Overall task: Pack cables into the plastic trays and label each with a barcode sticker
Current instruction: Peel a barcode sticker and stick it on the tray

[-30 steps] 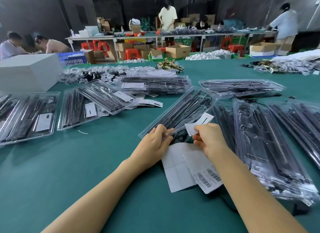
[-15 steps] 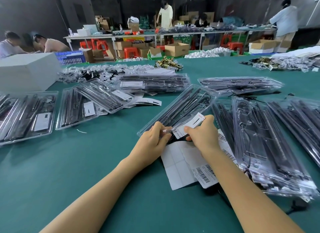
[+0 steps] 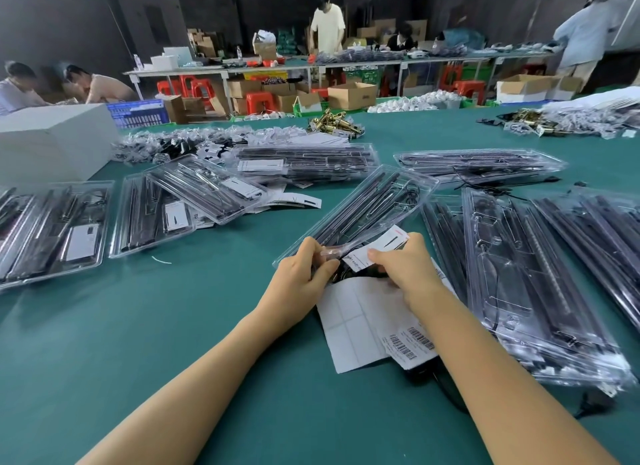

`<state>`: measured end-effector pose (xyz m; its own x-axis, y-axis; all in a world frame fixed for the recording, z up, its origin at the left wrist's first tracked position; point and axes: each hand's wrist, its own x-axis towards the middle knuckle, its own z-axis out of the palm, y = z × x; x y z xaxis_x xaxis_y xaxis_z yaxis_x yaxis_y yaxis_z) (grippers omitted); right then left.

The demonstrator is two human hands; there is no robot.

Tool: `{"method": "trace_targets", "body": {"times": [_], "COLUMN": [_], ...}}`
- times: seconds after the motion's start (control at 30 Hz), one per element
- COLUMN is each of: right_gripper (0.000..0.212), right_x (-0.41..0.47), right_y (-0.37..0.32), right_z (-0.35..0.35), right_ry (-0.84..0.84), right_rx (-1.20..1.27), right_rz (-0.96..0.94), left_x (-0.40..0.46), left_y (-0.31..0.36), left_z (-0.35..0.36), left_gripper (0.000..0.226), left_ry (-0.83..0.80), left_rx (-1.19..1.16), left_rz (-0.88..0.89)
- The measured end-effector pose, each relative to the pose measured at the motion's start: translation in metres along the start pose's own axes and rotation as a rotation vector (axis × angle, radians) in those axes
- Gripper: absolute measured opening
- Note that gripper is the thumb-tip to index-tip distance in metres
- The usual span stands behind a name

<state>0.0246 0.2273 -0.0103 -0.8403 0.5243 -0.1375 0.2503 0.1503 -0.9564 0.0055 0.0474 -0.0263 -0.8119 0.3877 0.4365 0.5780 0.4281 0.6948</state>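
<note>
A long clear plastic tray (image 3: 363, 208) with black cables inside lies diagonally on the green table, its near end at my hands. My left hand (image 3: 304, 270) grips that near end with curled fingers. My right hand (image 3: 405, 263) pinches a white sticker (image 3: 377, 248) and holds it down on the tray's near end. Below my hands lie a white sticker backing sheet (image 3: 349, 322) and a sheet of barcode labels (image 3: 410, 343).
Packed trays lie in stacks on the right (image 3: 519, 274), on the left (image 3: 52, 229) and behind (image 3: 304, 161). A white box (image 3: 52, 135) stands at the far left. Loose bagged parts (image 3: 173, 146) are heaped behind. People work at distant tables.
My right hand has brought the white sticker down from above onto the tray's near end. My left hand has kept its grip on the tray.
</note>
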Motion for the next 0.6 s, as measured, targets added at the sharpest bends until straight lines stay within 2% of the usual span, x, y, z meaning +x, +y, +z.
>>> {"method": "trace_targets", "body": {"times": [0.13,0.37,0.6], "right_gripper": [0.041,0.044,0.042], "right_x": [0.002,-0.003,-0.008], "right_y": [-0.002,-0.008,-0.008], "right_z": [-0.002,-0.006,-0.003], "right_ry": [-0.054,-0.107,-0.070], "right_rx": [-0.042,-0.311,-0.338], "right_rz": [0.028,-0.073,-0.114], "left_x": [0.000,0.000,0.001], "left_y": [0.000,0.000,-0.001], "left_z": [0.000,0.000,0.002], "left_gripper": [0.025,0.025,0.027], "left_ry": [0.002,0.011,0.007], "left_rx": [0.000,-0.013,-0.055], "left_rz": [0.001,0.005,-0.051]}}
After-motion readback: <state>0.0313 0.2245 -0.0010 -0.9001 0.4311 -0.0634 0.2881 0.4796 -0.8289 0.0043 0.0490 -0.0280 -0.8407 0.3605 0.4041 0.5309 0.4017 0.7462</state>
